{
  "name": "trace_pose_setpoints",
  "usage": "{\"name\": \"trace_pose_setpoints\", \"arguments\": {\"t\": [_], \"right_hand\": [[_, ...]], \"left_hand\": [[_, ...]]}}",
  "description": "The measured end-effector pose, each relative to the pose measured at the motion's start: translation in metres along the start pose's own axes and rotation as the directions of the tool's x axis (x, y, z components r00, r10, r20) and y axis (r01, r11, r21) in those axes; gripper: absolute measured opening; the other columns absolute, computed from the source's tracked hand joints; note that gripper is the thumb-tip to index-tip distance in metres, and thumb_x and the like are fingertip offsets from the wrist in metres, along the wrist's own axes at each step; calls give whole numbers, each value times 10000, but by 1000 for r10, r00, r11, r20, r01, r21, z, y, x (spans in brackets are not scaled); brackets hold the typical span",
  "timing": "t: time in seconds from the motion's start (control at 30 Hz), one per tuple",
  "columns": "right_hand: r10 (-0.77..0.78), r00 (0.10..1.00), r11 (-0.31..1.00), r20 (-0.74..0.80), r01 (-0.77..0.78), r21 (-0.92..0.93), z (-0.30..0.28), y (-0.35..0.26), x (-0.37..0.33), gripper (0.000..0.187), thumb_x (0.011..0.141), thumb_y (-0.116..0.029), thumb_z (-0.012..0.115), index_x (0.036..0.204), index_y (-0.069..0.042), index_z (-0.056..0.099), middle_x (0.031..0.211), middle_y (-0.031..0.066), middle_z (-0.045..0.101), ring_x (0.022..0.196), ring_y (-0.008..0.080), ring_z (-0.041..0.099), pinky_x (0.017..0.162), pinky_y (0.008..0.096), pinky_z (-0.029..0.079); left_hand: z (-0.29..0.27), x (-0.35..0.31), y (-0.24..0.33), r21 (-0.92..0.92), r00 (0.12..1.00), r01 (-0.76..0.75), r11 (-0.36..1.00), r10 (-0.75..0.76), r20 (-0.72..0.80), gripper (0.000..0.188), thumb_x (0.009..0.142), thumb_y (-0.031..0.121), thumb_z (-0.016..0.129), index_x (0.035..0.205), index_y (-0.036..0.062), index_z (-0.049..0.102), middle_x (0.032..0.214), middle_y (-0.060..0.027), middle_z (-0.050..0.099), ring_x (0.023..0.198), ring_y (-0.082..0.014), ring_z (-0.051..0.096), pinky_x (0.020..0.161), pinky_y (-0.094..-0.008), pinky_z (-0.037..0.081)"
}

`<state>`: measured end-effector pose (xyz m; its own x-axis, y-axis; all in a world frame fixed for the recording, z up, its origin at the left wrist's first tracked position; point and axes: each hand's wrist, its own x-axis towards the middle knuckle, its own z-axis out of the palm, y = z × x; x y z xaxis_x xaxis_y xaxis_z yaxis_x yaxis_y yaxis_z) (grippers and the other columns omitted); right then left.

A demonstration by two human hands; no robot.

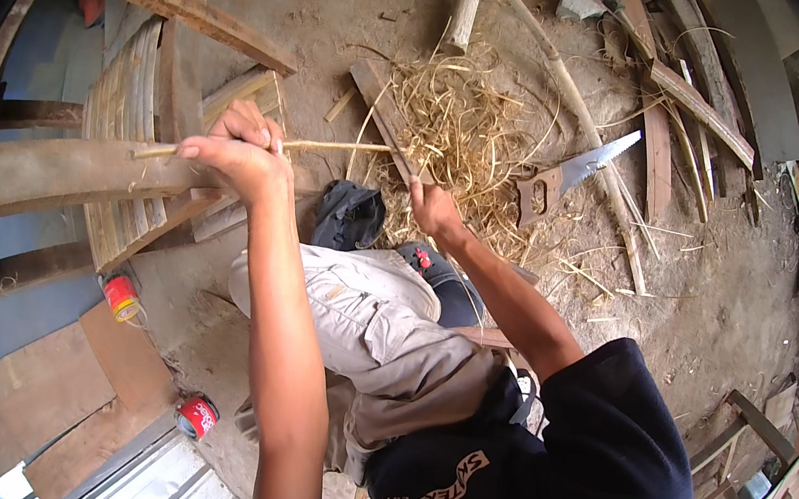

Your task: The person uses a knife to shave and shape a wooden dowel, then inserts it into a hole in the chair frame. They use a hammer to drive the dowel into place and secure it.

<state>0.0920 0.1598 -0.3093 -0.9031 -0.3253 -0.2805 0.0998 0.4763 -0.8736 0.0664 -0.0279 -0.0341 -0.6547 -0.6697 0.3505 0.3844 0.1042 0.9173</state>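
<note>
A thin bamboo strip [337, 146] runs from left to right across the middle of the view. My left hand [249, 151] is closed around it, with the thumb stretched along its left end. The strip's right end meets the dark narrow blade of a knife [399, 156], whose handle is hidden in my closed right hand [436, 210]. Behind the blade a flat wooden board [373, 83] slants away over the ground. Curly pale shavings [461, 126] are heaped around and beyond my right hand.
A handsaw [571, 176] lies right of the shavings, across a long pole [567, 85]. A wooden chair frame [68, 160] stands at the left. Below it are two red cans, one yellow-banded [121, 298], the other [196, 416] nearer. Planks [659, 153] lie at the far right.
</note>
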Motion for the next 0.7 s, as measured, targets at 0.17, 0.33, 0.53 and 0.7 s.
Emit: {"name": "trace_pose_setpoints", "arguments": {"t": [0.17,0.33,0.53,0.7], "right_hand": [[227,974,967,27,-222,-127,-12,5,-2,726,1033,-537,338,958,99,679,936,419,623,1035,518,625,923,548,491],[283,953,956,112,-270,-119,-11,-21,-8,685,1039,-509,349,956,86,678,910,399,625,994,532,619,893,556,486],[146,985,989,88,-144,-26,4,-37,-20,718,1041,-520,303,948,79,688,918,369,655,1007,526,626,906,537,495],[76,995,995,67,-71,-75,1,-19,-13,704,1053,-506,311,870,84,649,789,359,635,854,514,651,790,554,502]], "left_hand": [[5,-3,6,37,1000,-11,999,12,-27,872,772,944,244,513,112,277,536,-27,335,513,-160,325,441,-297,332],[-6,-19,3,24,996,-54,998,55,-69,628,1054,580,307,674,84,379,576,-50,422,543,-178,433,584,-338,438],[-24,-29,-2,-56,1000,-5,998,4,-31,559,1074,524,317,699,109,319,563,-30,353,547,-163,385,599,-334,408],[-32,-31,3,-81,996,0,997,-8,-88,552,1072,525,333,696,121,314,574,-34,357,556,-176,372,608,-352,396]]}}
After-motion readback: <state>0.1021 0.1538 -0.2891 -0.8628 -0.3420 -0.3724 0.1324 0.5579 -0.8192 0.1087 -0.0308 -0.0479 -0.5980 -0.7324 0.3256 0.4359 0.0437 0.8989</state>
